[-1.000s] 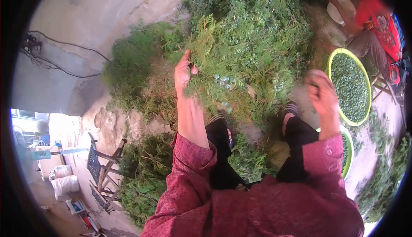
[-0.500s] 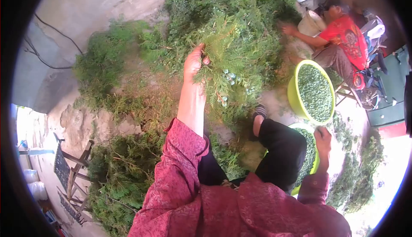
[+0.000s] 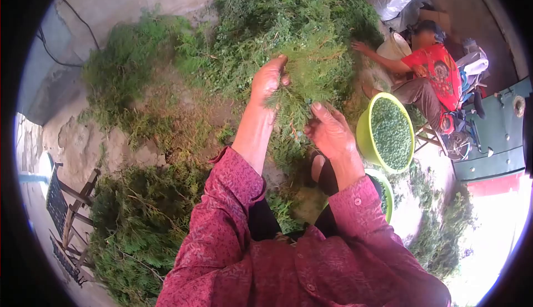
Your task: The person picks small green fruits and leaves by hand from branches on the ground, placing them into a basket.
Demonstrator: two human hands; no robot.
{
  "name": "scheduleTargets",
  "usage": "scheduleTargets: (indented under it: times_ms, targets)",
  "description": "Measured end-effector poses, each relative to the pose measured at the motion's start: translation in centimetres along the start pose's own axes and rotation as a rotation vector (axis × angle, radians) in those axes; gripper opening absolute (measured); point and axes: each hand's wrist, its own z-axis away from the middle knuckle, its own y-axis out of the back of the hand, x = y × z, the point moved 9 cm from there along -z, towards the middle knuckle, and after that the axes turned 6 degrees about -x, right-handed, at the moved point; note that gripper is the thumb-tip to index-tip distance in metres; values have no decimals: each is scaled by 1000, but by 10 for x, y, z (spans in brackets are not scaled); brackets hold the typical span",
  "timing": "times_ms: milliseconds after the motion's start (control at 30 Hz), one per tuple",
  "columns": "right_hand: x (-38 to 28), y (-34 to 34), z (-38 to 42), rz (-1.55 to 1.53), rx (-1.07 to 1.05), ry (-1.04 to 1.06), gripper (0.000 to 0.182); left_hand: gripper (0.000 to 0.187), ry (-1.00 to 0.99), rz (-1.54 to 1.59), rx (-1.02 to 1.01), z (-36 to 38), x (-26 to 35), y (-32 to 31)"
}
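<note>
My left hand (image 3: 269, 79) is closed round the stems of a leafy evergreen sprig (image 3: 308, 76), held up in front of me. In the earlier frame pale blue-green cones show on it; now they are mostly hidden or blurred. My right hand (image 3: 333, 133) is at the sprig's lower right edge, thumb and curled fingers drawn together. What sits between those fingers, if anything, I cannot make out. To its right stands a yellow-green bucket (image 3: 365, 135) full of small green cones. A second bucket (image 3: 388, 198), also holding green cones, is partly behind my right sleeve.
A large heap of cut branches (image 3: 244, 23) lies ahead, with another pile (image 3: 144, 223) at lower left. A wooden-framed stool (image 3: 72, 212) stands at far left. Another person in a red shirt (image 3: 436, 71) sits at upper right, one hand at the heap beside a pale bucket (image 3: 394, 47).
My right hand has moved from beside the lower bucket up and left to the sprig. My left hand still holds the sprig, now slightly higher and farther right in view.
</note>
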Motion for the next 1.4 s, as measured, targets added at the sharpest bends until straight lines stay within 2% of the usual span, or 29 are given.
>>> scheduleTargets:
  times_ms: [33, 167, 367, 433, 467, 533, 633, 767, 800, 867, 933, 1033, 1100, 1133, 1200, 1233, 1300, 1400]
  targets:
    - [1, 2, 0, 16, 80, -9, 61, 19, -1, 4, 2, 0, 0, -1]
    - [-4, -4, -2, 109, 143, 83, 67, 18, 43, 28, -38, 6, -1, -15]
    - [9, 24, -8, 22, 223, -104, 64, 24, 77, -22, -66, 14, 3, -28]
    - [13, 13, -12, -177, 68, -132, 54, 25, 75, -59, -98, 16, 6, -31]
    - [15, 11, -11, -178, 71, -132, 54, 27, 93, -116, -134, 14, 6, -32]
    - [19, 15, -5, -37, 214, -159, 40, 29, 111, -172, -169, 12, 5, -35]
    - [16, 3, -1, -17, 123, -179, 30, 32, 119, -218, -140, 14, 7, -35]
    - [12, -14, 7, 36, 113, -184, 26, 31, 212, 25, -94, 24, 5, -40]
    - [19, -19, 9, -48, 79, -230, 23, 31, 254, 91, -99, 26, 2, -43]
    - [27, -25, 12, -133, 44, -278, 20, 31, 273, 83, -87, 21, -7, -37]
    - [29, -23, 19, -160, 121, -297, 15, 31, 293, 71, -71, 24, -10, -35]
    - [27, -29, 32, -209, 140, -324, 13, 30, 269, -27, -60, 27, -7, -37]
    - [32, -27, 43, -189, 114, -354, 12, 29, 266, -78, 55, 29, -1, -30]
    - [36, -27, 48, -165, 84, -387, 11, 29, 267, -77, 52, 29, 5, -33]
    - [49, -19, 57, -198, 13, -399, 12, 26, 223, 181, 131, 31, 21, -32]
    - [57, -18, 57, -231, -65, -412, 13, 26, 226, 180, 132, 30, 21, -29]
    - [55, -6, 56, -178, -54, -405, 15, 25, 219, 76, 141, 29, 25, -20]
    - [31, -14, 56, -59, -136, -246, 19, 20, 188, 217, 68, 20, 19, -12]
